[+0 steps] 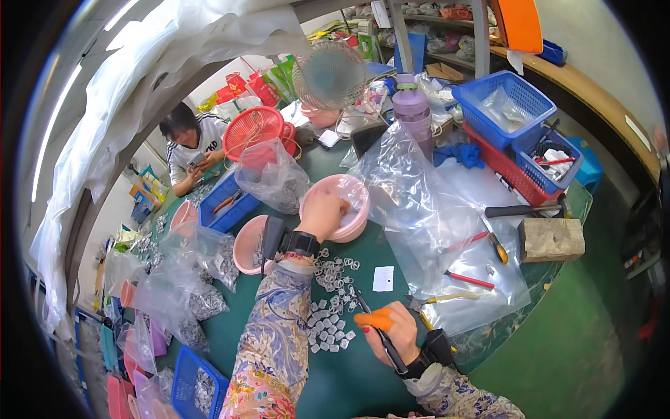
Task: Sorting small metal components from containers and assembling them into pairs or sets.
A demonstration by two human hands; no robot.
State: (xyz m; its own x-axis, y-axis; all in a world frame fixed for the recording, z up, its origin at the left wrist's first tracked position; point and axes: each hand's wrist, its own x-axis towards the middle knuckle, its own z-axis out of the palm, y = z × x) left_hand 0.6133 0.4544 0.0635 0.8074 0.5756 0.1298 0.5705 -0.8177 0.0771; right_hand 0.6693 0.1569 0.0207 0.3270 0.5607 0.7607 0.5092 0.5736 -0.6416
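Observation:
My left hand [322, 211] reaches into a pink plastic bowl [357, 192] on the green table; its fingers are curled inside the bowl and what they hold is hidden. My right hand [391, 334] rests near the front edge, shut on a thin dark pointed tool [380, 334], with an orange cover on one finger. Between the two hands lies a spread of several small clear and metal ring-shaped parts [333, 297]. A small white paper slip [383, 278] lies beside them.
Clear plastic bags [433, 216] with pliers and a red-handled tool lie to the right, near a block [551, 239] and a hammer. Blue and red baskets [513, 112], a purple bottle [412, 108], a fan, a second pink bowl [248, 244] and bags of parts surround. Another person sits far left.

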